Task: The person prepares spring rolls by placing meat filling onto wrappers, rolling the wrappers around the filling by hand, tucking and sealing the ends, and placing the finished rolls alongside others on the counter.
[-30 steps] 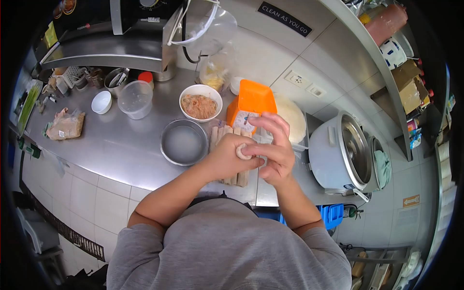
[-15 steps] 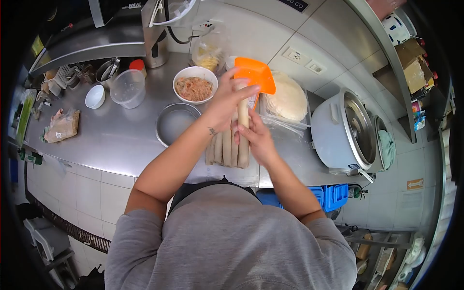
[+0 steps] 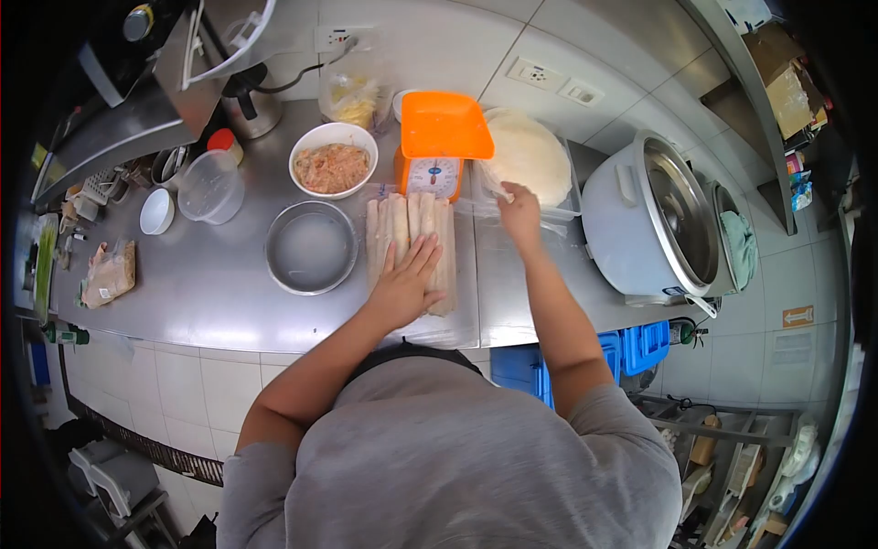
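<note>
Leftmost on the steel counter (image 3: 210, 293), we note a plastic bag (image 3: 111, 273) with pale brown contents. Just beyond it stand a small white bowl (image 3: 157, 211) and a clear plastic tub (image 3: 211, 188), with a red-lidded jar (image 3: 225, 146) behind the tub.

Next along, we record a round metal pan (image 3: 311, 249) with what looks like cloudy liquid inside. Behind it is a white bowl (image 3: 334, 159) of pinkish minced filling, and farther back, near the wall, a clear bag (image 3: 354, 102) with yellow contents.

To the right of the pan, our pale rolls (image 3: 412, 229) lie side by side, lengthwise away from us. Our left hand (image 3: 401, 291) is open, palm down, fingers spread across the near part of the rolls; it grips nothing. Directly behind the rolls stands a dial scale (image 3: 433, 177) topped by an orange pan (image 3: 445, 128).

Right of the scale, a stack of thin round wrappers (image 3: 529, 163) sits in a clear tray (image 3: 575, 197). Our right hand (image 3: 520, 216) has its fingertips closed on the near left edge of the stack. Farther right we log a large white cooker (image 3: 622, 229), uncovered, with a green cloth (image 3: 737, 249) beside it.
</note>
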A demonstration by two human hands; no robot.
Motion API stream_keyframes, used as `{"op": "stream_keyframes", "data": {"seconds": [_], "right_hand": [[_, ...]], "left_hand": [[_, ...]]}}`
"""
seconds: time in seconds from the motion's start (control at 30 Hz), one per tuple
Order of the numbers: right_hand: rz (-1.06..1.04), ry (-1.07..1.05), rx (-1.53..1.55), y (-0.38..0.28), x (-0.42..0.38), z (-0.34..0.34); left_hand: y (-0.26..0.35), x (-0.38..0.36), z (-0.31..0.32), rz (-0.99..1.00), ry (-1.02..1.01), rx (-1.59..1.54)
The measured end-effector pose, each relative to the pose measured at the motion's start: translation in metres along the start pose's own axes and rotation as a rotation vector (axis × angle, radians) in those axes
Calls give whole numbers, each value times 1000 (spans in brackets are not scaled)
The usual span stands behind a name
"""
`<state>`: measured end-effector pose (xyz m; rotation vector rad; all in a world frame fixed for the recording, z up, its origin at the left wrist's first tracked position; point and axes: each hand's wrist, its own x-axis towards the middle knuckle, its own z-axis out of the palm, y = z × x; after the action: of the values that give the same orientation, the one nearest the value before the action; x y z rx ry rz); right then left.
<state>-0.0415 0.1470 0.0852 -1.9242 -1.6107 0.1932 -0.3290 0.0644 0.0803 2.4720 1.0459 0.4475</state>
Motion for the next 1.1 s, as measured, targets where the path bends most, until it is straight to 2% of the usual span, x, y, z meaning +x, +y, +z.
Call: {"op": "stream_keyframes", "data": {"seconds": [0.03, 0.13, 0.23, 0.33, 0.43, 0.53, 0.73, 0.83, 0.93, 1.1], "right_hand": [[-10, 46, -54, 20, 17, -1], [-251, 94, -186, 42, 49, -2], [-248, -44, -206, 56, 65, 5], [-98, -224, -161, 65, 85, 2], [-176, -236, -125, 72, 91, -2], [-367, -149, -215, 69, 84, -3], [-251, -232, 121, 103, 101, 2], [-378, -196, 104, 110, 103, 7], [-350, -149, 232, 119, 105, 14], [182, -313, 627, 135, 110, 11]], "left_hand": [[2, -1, 6, 12, -43, 14], [8, 3, 1, -35, -64, 19], [17, 5, -12, -109, -73, -51], [22, -2, -17, -175, 78, -102], [33, -6, -23, -236, 157, -153], [52, -1, -22, -264, 206, -168], [90, 19, -16, -261, 262, -241], [105, 29, -7, -264, 282, -289], [116, 35, 2, -282, 295, -329], [132, 46, 15, -290, 303, -392]]}}
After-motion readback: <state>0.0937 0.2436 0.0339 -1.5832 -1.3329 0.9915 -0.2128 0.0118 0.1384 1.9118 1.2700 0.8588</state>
